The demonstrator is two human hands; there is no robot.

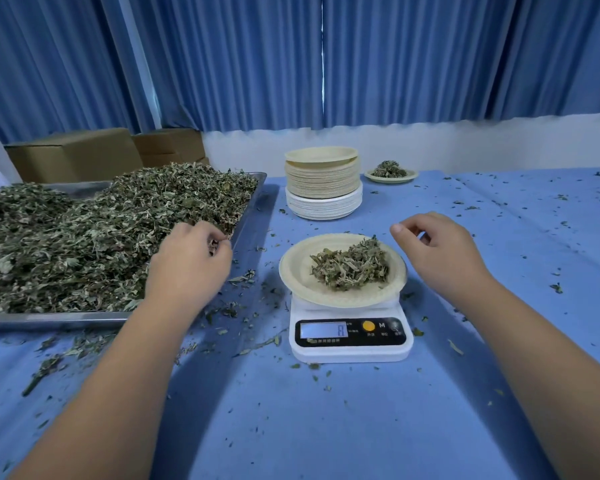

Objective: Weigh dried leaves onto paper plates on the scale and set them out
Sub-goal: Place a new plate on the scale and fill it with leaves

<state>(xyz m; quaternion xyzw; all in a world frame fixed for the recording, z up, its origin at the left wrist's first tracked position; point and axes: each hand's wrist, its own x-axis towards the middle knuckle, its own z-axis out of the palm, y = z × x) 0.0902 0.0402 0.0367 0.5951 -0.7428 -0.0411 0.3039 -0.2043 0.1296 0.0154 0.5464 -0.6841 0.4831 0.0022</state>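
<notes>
A white digital scale (350, 341) stands in the middle of the blue table, its display lit. On it rests a paper plate (298, 268) holding a small heap of dried leaves (352, 266). My left hand (189, 263) hovers over the right edge of a metal tray (253, 192) heaped with dried leaves (84, 237), fingers curled and pinching a few leaves. My right hand (437, 252) hangs just right of the plate, fingers loosely curled and holding nothing. A filled plate (390, 173) sits farther back.
A tall stack of paper plates (323, 183) stands behind the scale. Cardboard boxes (77, 154) sit at the back left against blue curtains. Leaf crumbs are scattered over the blue tablecloth (326, 427).
</notes>
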